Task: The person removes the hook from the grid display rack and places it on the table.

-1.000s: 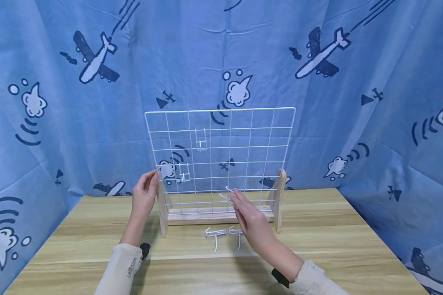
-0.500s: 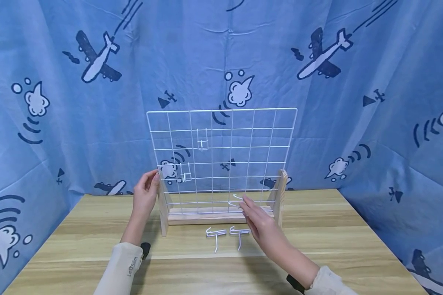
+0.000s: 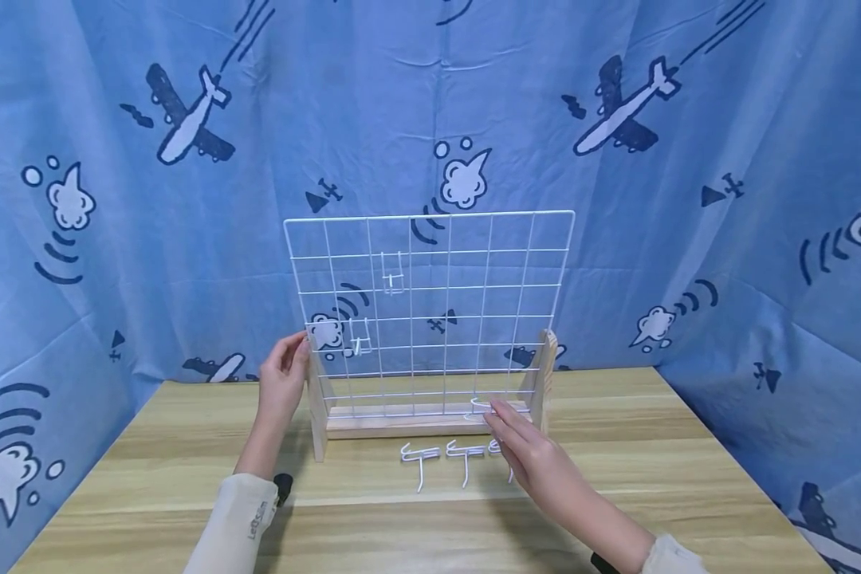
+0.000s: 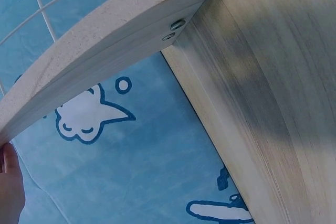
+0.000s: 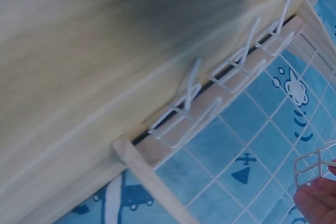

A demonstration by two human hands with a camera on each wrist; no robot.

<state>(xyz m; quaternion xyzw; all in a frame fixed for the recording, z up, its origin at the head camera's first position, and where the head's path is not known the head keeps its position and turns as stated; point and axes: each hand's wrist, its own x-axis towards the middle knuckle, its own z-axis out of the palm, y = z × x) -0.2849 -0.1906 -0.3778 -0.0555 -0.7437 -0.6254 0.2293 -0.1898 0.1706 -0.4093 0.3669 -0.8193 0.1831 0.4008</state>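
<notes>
A pale wood-grain table (image 3: 129,494) stands before a blue curtain (image 3: 330,96) printed with planes and clouds, which covers back and sides. On it is a white wire rack (image 3: 423,430) with wooden ends. The left hand (image 3: 282,375) pinches the left end; the right hand (image 3: 534,454) grips a hook (image 5: 308,170) before the rack's lower right. Three hooks (image 3: 466,451) lie on the table; two hang on the wire. The left sleeve (image 3: 226,530) bears lettering (image 3: 256,520) starting "Le", the rest unclear.
</notes>
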